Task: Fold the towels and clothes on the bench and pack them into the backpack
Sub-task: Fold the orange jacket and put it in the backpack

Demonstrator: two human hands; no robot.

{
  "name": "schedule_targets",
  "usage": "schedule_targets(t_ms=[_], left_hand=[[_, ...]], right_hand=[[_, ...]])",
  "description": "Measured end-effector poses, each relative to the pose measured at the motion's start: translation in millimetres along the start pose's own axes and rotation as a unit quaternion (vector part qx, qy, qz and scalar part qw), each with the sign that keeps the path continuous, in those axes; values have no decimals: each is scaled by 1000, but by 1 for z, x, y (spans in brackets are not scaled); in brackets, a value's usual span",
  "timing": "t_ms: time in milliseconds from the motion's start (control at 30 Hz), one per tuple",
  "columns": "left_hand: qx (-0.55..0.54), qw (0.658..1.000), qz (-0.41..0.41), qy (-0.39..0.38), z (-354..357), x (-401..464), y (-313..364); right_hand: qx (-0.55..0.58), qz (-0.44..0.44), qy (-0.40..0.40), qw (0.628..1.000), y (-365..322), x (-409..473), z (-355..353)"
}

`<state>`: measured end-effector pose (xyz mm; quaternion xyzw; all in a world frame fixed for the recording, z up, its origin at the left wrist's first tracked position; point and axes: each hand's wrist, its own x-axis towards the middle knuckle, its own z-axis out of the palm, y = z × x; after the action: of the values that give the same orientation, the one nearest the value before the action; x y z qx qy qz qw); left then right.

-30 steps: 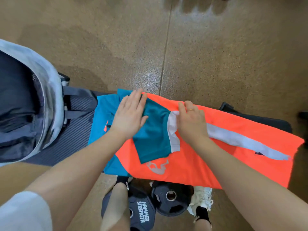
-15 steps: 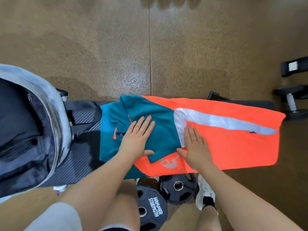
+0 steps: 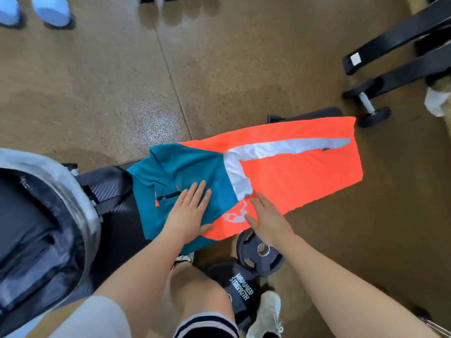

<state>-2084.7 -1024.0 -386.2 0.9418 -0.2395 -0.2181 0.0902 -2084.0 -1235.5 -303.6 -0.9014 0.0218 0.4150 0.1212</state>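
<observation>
Both forearms reach fwd & down, bare to the elbows. L hand [image 3: 189,213] lies flat, palm down, all fingers straight & slightly spread, thumb out to the right. R hand [image 3: 267,220] also flat, palm down, fingers straight, angled up-left toward the L hand; the 2 hands are near each other, not touching.

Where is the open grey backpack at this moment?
In the head view the open grey backpack stands at the far left, on the bench's left end, beside the teal and orange shirt that lies to its right.
</observation>
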Motion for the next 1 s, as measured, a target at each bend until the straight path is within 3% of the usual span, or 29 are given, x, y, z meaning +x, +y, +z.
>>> schedule_targets(t_ms=[233,367,433,533,633,733,900,933,1000], left_hand=[[-55,994,-45,84,19,-29,44],[-171,965,-153,124,33,-61,83],[-271,918,-261,123,49,-75,108],[-457,772,-423,125,70,-82,136],[-619,590,-506,111,92,-80,145],[-703,478,-508,137,114,-70,132],[-742,420,-496,167,142,-46,100],[-741,423,-497,160,145,-43,96],[-722,472,-485,144,149,-43,90]], right_hand=[[100,11,14,995,47,-6,34],[183,45,26,982,79,-20,51],[220,73,8,973,94,-28,69],[314,107,3,944,104,-26,100],[464,180,-16,867,98,-9,127],[610,241,-5,755,90,19,150],[753,185,-24,632,67,47,179],[777,167,-27,606,62,52,183],[816,148,-14,558,55,61,188]])
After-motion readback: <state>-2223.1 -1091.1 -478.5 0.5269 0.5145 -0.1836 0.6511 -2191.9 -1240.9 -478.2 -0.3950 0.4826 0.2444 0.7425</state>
